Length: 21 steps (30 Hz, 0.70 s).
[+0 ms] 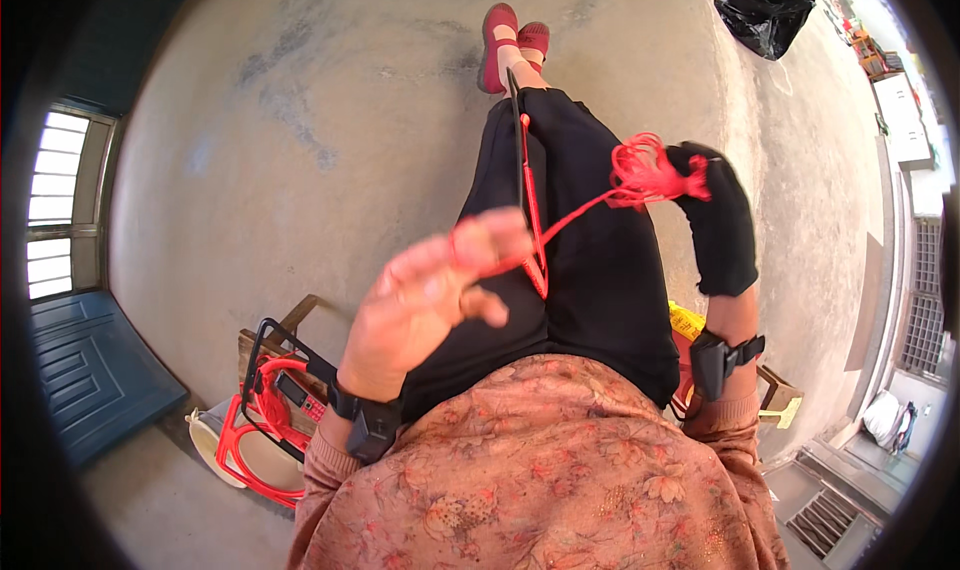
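A bundle of looped red cord (650, 173) is gripped in my right hand (718, 220), which wears a black glove. One taut strand runs from it down to a thin black frame (518, 150) standing between my legs. Red cord (532, 195) is wound along one part of this frame, down to a pointed corner over my lap. My left hand (425, 295), bare and blurred by motion, is beside the frame with its fingers stretched out and the thumb apart. Its fingertips overlap the frame in view; whether they touch it cannot be told.
At my left, a wooden stool (290, 320) stands near black and red frames (235, 455), more red cord and a phone (300, 395). A yellow package (686, 320) lies by my right hip. A black plastic bag (765, 20) sits on the concrete floor (350, 90) at far right.
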{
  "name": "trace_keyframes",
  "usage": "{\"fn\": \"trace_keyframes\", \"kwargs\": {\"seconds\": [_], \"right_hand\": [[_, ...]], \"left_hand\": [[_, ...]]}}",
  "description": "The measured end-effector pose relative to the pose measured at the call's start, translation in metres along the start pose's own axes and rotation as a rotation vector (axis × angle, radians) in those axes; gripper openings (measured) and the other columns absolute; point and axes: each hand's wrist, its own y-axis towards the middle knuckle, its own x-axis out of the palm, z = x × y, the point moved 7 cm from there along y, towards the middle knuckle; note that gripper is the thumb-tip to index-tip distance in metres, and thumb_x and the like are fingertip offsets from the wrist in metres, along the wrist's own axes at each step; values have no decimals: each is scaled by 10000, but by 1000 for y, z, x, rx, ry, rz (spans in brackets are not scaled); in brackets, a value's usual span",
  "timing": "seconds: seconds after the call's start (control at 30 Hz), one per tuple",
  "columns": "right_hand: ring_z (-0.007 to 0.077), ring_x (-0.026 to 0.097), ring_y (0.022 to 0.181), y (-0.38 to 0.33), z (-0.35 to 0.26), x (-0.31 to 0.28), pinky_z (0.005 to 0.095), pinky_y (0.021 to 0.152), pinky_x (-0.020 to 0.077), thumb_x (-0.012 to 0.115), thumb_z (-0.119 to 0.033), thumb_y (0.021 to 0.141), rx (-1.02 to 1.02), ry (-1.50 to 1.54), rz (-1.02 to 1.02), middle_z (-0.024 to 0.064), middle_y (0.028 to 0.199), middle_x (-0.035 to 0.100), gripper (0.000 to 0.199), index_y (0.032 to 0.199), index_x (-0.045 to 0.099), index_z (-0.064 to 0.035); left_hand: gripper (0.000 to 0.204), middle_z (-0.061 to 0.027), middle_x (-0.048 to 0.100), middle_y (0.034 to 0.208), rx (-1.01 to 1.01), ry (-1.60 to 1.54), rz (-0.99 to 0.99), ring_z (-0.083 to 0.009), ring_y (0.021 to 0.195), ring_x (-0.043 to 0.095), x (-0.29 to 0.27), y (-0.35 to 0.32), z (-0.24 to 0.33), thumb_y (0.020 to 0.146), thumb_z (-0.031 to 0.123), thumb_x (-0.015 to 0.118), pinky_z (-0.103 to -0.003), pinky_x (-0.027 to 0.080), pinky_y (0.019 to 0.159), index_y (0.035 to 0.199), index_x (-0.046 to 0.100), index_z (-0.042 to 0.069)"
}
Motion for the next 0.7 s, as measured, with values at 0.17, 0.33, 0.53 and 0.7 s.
{"fn": "trace_keyframes", "kwargs": {"seconds": [0.17,0.33,0.53,0.7], "right_hand": [[241,652,848,-19,0,90,322,731,494,555,-38,906,-399,-936,-82,130,919,636,144,1018,642,-13],[137,623,779,-12,64,119,281,711,494,582,-83,922,47,-579,-251,70,879,633,131,1015,629,-3],[103,608,775,-10,45,122,261,704,502,571,-141,935,78,-156,-282,26,880,615,192,1069,598,-7],[125,614,848,-1,26,94,267,769,503,598,-127,900,189,-85,-38,50,956,620,314,1188,568,-6]], "left_hand": [[322,-105,604,1208,-26,382,178,-194,970,634,-48,35,-25,946,92,555,-276,541,739,1256,564,6],[335,-54,640,1093,-153,731,180,-78,855,612,-69,42,-66,882,3,625,-230,521,686,1215,589,-4],[181,-18,638,936,-124,1234,201,-59,758,587,-70,48,-56,880,62,659,-211,473,568,1054,647,15],[249,-122,641,1176,-146,106,349,-139,930,631,-84,30,-18,938,223,589,-218,491,563,1139,589,77]]}}
